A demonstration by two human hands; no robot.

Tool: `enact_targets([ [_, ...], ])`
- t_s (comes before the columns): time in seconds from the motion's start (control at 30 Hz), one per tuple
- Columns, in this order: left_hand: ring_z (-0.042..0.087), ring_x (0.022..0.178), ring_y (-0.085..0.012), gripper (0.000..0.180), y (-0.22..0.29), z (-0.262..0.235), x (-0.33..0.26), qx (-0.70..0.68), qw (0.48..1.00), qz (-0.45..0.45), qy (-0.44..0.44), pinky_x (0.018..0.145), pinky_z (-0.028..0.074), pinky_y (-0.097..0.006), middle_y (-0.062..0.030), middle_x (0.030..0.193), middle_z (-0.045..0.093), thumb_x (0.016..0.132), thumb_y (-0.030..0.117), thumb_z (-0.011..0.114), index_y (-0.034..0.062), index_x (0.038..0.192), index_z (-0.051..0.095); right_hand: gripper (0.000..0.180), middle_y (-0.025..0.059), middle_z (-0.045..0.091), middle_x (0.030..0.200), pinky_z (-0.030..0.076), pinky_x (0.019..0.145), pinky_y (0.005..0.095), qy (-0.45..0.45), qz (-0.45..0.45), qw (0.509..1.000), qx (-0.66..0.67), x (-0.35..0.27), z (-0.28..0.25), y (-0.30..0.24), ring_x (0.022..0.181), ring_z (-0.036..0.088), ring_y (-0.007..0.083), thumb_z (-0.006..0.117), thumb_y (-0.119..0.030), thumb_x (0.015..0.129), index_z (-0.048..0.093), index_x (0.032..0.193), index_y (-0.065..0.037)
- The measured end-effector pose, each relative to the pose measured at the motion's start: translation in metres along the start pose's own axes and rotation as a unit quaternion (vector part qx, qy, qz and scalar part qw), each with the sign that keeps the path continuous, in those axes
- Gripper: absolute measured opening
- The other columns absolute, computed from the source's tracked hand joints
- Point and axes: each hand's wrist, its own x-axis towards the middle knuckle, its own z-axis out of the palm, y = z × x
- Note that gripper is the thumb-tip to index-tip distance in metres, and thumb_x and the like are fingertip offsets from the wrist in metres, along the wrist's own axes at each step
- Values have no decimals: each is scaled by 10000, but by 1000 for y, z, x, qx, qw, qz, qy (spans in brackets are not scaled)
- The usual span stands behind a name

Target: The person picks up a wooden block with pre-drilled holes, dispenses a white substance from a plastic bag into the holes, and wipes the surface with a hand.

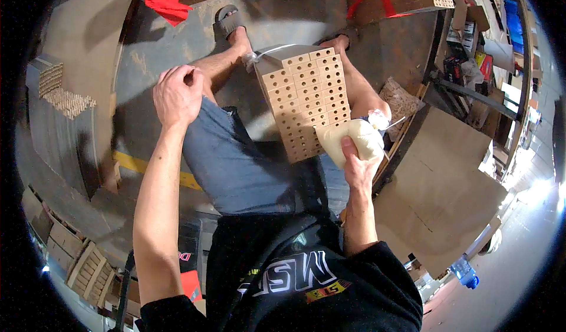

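- Nearest to me is my black shirt (295,279); both bare forearms rise from it.
- My right hand (358,168) is curled tight around a soft cream bag (352,141), thumb laid over it; the bag's tied neck points away to the right.
- That bag presses against the near edge of a tan block full of round holes (306,99), which rests tilted on my lap, between my hands.
- My left hand (178,94) is raised left of the block, apart from it, fingers closed into a loose fist; whether it pinches anything I cannot tell.
- Beyond my left hand lies a red cloth (168,3); right of my right hand, flat cardboard sheets (448,178).
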Motion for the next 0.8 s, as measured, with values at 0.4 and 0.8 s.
enact_targets([
  [0.4, 630, 994, -301, 222, 0, 1, -1, 6, 1000, -2, -1, 884, 495, -394, -105, 997, 710, 895, 282, 616, 89, 936, 719, 317, 72, 683, 998, 512, 848, 328, -2, -8, 998, -57, -1, 4, 1, 911, 644, 177, 777, -151, 805, 680, 1062, 7],
  [0.8, 618, 1036, -308, 232, 1, 0, -1, 15, 1000, -12, -15, 902, 490, -400, -83, 1030, 704, 903, 295, 608, 94, 953, 711, 312, 67, 702, 1007, 513, 865, 319, 70, 12, 997, 34, -4, -17, -1, 924, 659, 175, 752, -124, 794, 692, 1078, -8],
])
